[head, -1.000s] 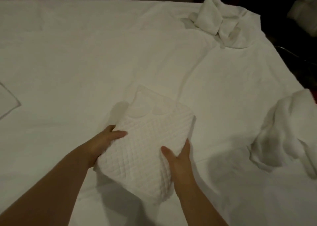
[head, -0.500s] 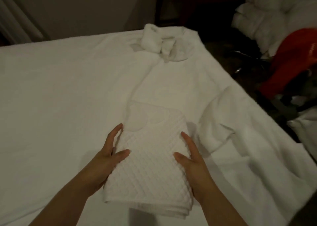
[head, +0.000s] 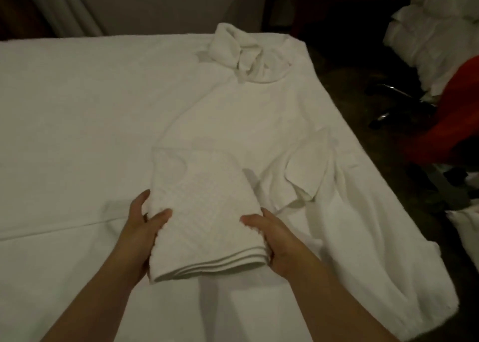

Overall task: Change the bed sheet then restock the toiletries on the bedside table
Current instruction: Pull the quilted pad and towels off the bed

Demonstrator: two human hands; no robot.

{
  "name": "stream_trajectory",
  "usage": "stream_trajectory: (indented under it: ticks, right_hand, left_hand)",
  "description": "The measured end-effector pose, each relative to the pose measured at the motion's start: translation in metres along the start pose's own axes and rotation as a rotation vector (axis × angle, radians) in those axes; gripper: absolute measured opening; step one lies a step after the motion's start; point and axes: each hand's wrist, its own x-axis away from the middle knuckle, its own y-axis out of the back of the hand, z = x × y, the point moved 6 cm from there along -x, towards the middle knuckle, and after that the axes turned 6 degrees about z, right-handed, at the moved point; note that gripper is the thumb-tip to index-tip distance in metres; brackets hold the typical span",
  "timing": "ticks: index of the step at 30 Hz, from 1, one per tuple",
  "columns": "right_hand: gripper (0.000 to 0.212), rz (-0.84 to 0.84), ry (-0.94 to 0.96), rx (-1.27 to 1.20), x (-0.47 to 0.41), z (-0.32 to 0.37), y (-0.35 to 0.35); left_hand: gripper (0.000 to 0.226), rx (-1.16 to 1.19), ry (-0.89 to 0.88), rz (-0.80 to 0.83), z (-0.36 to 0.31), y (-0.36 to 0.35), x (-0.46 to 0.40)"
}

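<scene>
A folded white quilted cloth is held just above the white bed sheet near the bed's front. My left hand grips its left edge, thumb on top and fingers underneath. My right hand grips its right edge the same way. Several folded layers show along the cloth's near edge.
A crumpled white towel lies at the bed's far right corner. Another loose white cloth lies just right of the folded one. Beyond the bed's right edge are a dark floor, a red object and a pile of white linen.
The view has swung right and back, bringing the bed's right edge and the floor into sight. Both hands have slid nearer the cloth's near end and hold it more squarely.
</scene>
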Motion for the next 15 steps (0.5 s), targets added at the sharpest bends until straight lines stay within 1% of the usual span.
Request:
stream_trajectory:
  ticks: [1,3,6,7,10,12,13,14,15]
  right_hand:
    - [0.069,0.031,-0.009,0.016,-0.003,-0.003,-0.006]
    - [0.051,0.079,-0.019,0.048,-0.008,-0.004,-0.019]
    - [0.043,0.086,-0.032,0.1,-0.018,-0.002,-0.033]
    - [0.044,0.082,-0.036,0.101,-0.022,-0.002,-0.037]
    - [0.06,0.063,-0.086,0.093,-0.032,-0.002,-0.043]
    - [0.061,0.058,-0.095,0.16,-0.036,-0.001,-0.046]
    - [0.061,0.07,-0.078,0.213,-0.039,0.001,-0.049]
    - [0.063,0.088,-0.056,0.257,-0.041,0.005,-0.055]
    - [0.065,0.098,-0.022,0.304,-0.042,0.011,-0.06]
  left_hand:
    - [0.066,0.009,0.006,-0.01,-0.001,0.008,0.005]
    - [0.071,0.043,0.027,-0.023,-0.001,0.026,0.008]
    - [0.064,0.039,0.069,-0.016,0.001,0.046,-0.004]
    - [0.058,0.038,0.096,-0.002,0.002,0.049,-0.009]
    - [0.041,0.089,0.178,0.033,0.007,0.051,-0.017]
    - [0.028,0.11,0.241,0.052,0.006,0.053,-0.022]
    - [0.018,0.123,0.262,0.063,0.003,0.057,-0.027]
    - [0.013,0.102,0.272,0.097,0.0,0.059,-0.033]
    - [0.016,0.098,0.254,0.132,-0.007,0.06,-0.038]
